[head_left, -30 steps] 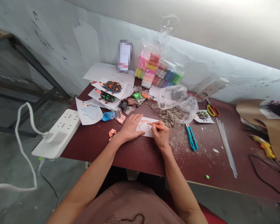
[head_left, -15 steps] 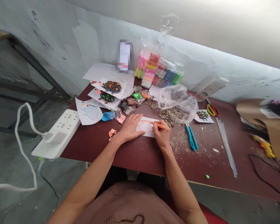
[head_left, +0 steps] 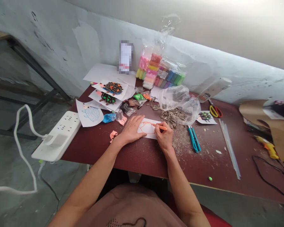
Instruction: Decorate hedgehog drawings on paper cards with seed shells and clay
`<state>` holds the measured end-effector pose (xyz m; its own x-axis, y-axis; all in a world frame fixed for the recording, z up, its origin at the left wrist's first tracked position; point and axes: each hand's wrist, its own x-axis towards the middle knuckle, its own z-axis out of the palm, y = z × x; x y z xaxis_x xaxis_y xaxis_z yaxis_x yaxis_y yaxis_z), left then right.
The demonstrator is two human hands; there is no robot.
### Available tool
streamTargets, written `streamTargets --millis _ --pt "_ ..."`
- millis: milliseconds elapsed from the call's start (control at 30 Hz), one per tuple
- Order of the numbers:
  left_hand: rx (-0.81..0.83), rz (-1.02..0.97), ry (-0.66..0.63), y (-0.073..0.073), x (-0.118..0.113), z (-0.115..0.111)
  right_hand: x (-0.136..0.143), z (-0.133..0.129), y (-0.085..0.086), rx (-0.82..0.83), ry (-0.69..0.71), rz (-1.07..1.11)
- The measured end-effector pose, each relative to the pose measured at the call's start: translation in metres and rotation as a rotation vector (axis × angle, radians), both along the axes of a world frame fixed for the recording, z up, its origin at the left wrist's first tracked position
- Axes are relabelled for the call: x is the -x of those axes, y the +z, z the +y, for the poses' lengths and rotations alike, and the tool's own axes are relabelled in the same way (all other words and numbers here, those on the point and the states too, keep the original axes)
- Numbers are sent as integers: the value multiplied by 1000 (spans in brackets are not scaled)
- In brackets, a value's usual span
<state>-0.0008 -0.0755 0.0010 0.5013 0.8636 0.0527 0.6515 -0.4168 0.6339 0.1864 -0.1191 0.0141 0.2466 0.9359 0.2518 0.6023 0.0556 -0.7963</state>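
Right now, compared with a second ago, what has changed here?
The right hand has shifted slightly rightward over the small white paper, carrying the orange pen along. Nothing was picked up or let go. The left hand stays at the paper's left side; the seed pile and teal cutter lie where they were.

Dark red table (head_left: 137, 160) with striped seeds (head_left: 171, 117), orange-lined paper (head_left: 146, 127), teal cutter (head_left: 193, 138).
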Motion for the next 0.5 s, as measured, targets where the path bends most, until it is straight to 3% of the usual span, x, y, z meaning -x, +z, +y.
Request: streamTargets --millis 333,500 --pt "8 0 -5 1 0 0 1 0 3 -7 2 69" --pt "21 16 7 1 0 0 -3 0 6 -68 -137 46"
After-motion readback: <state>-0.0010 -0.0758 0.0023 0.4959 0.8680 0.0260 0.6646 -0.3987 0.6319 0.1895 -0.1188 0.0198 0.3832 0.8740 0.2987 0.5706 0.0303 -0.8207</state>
